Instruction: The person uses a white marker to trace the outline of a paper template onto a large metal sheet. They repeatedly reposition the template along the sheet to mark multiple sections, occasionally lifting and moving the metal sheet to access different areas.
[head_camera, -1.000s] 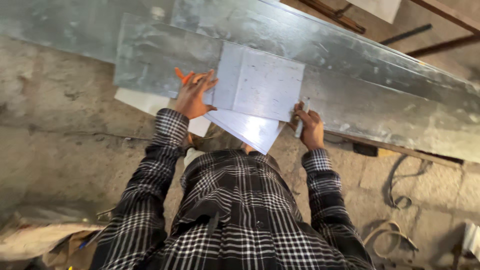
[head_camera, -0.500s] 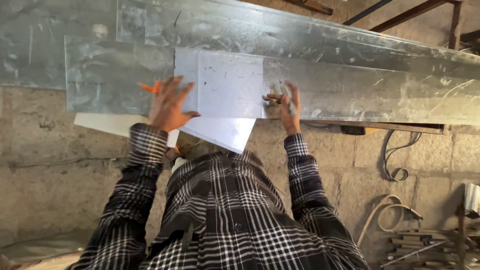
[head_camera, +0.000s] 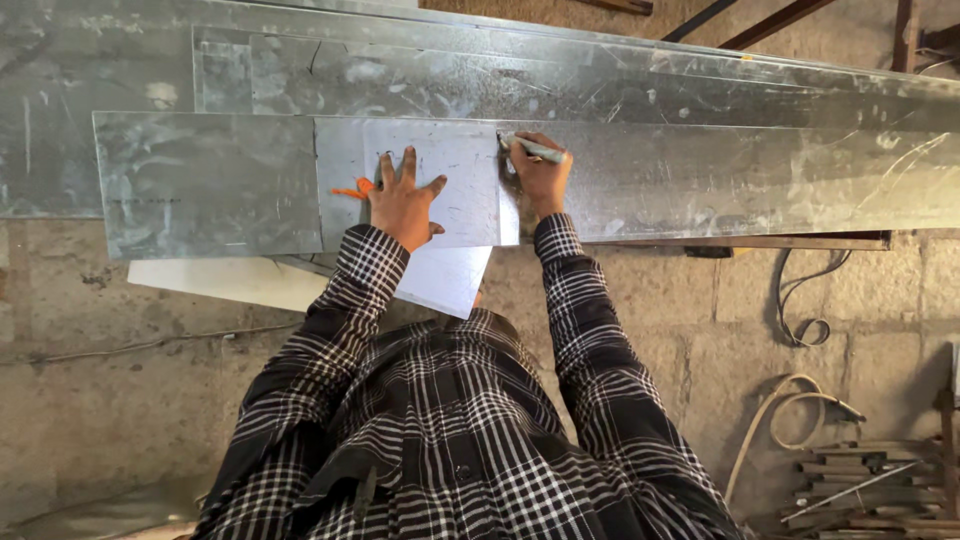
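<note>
Marker (head_camera: 532, 149) in rt hand (head_camera: 540, 178) (fist)

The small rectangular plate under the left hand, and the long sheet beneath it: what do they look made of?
The small plate looks like thin sheet metal, dull pale grey with a matte sheen. The long sheet seems galvanized steel: mottled, spangled, scratched and reflective. The left hand presses the plate flat.

The long grey galvanized steel sheet (head_camera: 700, 185) has a mottled, spangled finish with a dull sheen and pale scratches. Lying on that sheet, the smaller rectangular metal template plate (head_camera: 440, 170) looks paler, smooth and matt. On the plate, the left hand (head_camera: 403, 203) partly covers an orange plastic-looking piece (head_camera: 352, 190). At the plate's upper right corner, the right hand (head_camera: 540, 175) grips a slim, glossy grey marker (head_camera: 532, 148). Below the sheet, the black-and-white checked sleeves (head_camera: 365, 270) are soft woven cloth, and the concrete block floor (head_camera: 760, 300) is rough and dusty.
</note>
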